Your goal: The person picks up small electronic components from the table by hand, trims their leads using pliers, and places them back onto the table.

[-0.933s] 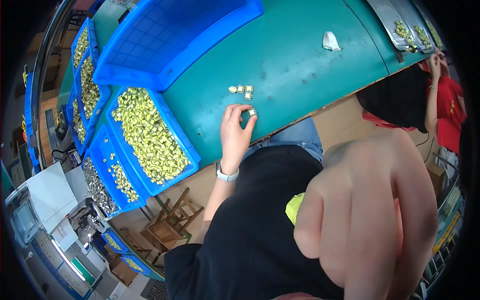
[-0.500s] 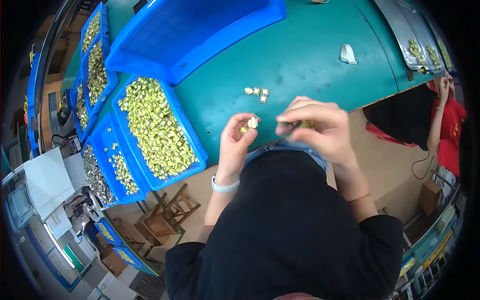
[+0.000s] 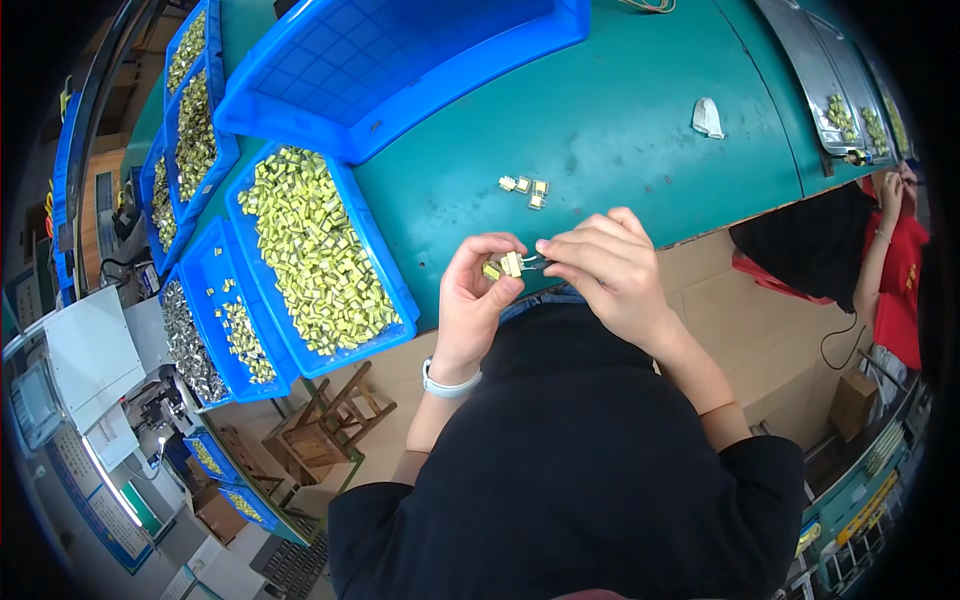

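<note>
My left hand [image 3: 478,292] is closed, pinching a small yellow-and-cream coil part [image 3: 512,264] between thumb and fingers. Another yellow part [image 3: 491,271] sits in the curl of its fingers. My right hand [image 3: 612,268] is pinched around a small dark piece with pale, thin prongs [image 3: 530,262]; its exact kind is unclear. The prongs meet or nearly meet the coil part's right side. Just beyond my hands, several similar cream-and-yellow coil parts [image 3: 538,188] lie grouped on the green table [image 3: 640,130].
A blue bin [image 3: 400,300] full of yellow parts stands left, with smaller blue bins [image 3: 285,370] beyond it. A large blue crate [image 3: 370,140] is tilted at the back. A white finger-shaped cover [image 3: 707,118] lies right. Another person's arm [image 3: 880,235] is near metal trays [image 3: 825,75].
My right hand has moved left and closer to my left hand, bringing the dark pronged piece to the coil part. My left hand stays nearly in place.
</note>
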Demonstrator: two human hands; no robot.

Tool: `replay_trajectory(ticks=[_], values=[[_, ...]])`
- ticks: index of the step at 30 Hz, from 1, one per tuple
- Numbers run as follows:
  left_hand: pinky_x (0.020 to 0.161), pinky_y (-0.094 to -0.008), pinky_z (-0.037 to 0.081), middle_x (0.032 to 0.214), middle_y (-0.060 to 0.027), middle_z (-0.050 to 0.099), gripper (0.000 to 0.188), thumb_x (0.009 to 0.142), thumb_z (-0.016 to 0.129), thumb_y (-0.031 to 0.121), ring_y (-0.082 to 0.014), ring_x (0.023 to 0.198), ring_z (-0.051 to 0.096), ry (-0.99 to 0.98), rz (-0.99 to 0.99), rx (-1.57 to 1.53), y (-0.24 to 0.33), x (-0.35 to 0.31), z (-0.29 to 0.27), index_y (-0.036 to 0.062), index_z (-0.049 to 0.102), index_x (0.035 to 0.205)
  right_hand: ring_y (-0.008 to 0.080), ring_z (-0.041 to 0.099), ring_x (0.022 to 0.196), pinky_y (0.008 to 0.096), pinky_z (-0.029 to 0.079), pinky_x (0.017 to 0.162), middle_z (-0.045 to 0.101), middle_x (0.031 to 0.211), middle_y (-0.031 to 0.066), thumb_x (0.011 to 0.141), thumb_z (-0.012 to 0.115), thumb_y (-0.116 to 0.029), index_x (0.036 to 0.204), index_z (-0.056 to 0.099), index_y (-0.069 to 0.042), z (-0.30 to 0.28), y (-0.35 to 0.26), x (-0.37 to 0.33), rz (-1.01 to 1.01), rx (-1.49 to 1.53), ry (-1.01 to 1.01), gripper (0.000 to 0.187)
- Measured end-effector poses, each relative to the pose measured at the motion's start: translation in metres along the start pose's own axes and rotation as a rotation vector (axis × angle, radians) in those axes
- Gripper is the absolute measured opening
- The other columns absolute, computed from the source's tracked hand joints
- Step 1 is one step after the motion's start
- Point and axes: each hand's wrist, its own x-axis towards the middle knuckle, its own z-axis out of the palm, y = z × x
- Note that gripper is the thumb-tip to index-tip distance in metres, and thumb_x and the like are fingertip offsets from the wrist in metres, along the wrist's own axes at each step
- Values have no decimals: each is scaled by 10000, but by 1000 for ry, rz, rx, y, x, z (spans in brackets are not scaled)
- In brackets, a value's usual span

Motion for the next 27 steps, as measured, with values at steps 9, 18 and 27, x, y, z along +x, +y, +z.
replay_trajectory(ticks=[9, 18, 27], values=[[830, -253, 448, 1219, -106, 559, 352, 912, 760, 66, -114, 998, 535, 7, 1, 36, -1, 0, 0, 43, 565, 1205, 164, 643, 721, 327, 365, 720, 736, 834, 31, 765, 805, -61, 969, 761, -53, -1, 0, -1, -17, -46, -4, 209], [831, -264, 461, 1223, -105, 564, 349, 911, 759, 66, -119, 1011, 541, -6, 0, 54, -3, -2, 0, 32, 569, 1202, 164, 644, 725, 330, 359, 719, 735, 834, 34, 775, 800, -64, 964, 758, -45, -1, 0, -2, -22, -56, -17, 195], [667, -235, 368, 1032, -60, 572, 335, 1037, 606, 369, -95, 763, 437, -33, -24, -161, 4, -3, 2, 104, 496, 1209, 173, 651, 759, 327, 385, 764, 744, 875, 41, 801, 796, -81, 1014, 749, -31, -3, 0, -1, 43, 91, -70, 224]])
